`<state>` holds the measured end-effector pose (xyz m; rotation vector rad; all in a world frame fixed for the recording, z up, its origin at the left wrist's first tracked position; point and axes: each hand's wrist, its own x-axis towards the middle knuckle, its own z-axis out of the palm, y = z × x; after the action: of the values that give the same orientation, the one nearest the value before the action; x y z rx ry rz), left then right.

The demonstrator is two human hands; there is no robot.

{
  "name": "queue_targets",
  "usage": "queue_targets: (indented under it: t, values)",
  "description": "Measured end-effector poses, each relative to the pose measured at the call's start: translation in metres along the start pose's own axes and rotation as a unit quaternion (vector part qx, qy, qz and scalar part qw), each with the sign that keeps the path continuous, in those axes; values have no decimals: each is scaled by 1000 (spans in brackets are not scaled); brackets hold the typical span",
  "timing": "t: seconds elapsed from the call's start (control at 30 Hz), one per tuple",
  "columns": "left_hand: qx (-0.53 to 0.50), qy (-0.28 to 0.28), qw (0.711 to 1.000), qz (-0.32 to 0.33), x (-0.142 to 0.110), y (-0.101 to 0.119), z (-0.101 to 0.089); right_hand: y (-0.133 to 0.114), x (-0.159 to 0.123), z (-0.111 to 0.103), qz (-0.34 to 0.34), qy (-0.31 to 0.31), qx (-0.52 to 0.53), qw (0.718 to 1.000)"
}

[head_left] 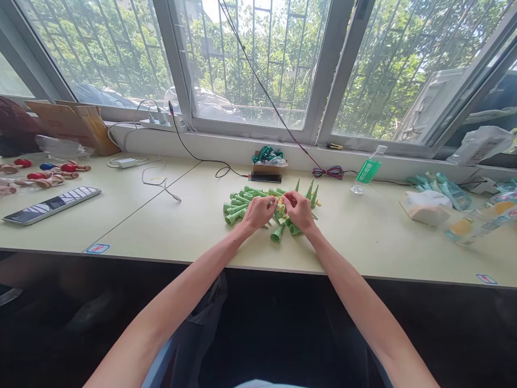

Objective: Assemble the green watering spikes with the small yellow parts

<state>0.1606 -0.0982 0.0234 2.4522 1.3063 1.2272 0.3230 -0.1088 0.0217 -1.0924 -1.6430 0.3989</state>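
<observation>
Probably the work is midway: at frame centre, left hand (259, 212) and right hand (299, 210) fingers pinch a yellow piece (280, 203) amid green cones (278, 235).

Green cones (239, 208) partly hidden by left hand (260, 211) and right hand (299, 209), yellow bits (279, 202) between indistinct.

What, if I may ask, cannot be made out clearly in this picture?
All in the head view:
- Yellow pieces between the left hand and right hand: too small, partly covered by the hands.
- Green cones: some are covered by the hands, so no sure count.
- Dark object behind them: partly masked by a pixelated patch.
- Dark red item at far left: cut off by the picture's edge.
</observation>
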Motion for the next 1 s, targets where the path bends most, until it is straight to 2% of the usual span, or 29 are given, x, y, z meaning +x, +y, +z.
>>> queue_targets:
  t: [0.27,0.67,1.0]
  values:
    - [-44,-3,999,19,-1,2,0,0,0,1,1,-23,47,999]
    - [-126,-27,990,61,0,4,-2,6,1,1,5,18,68,998]
    - [-220,-44,973,54,0,1,1,-5,0,0,-6,22,92,995]
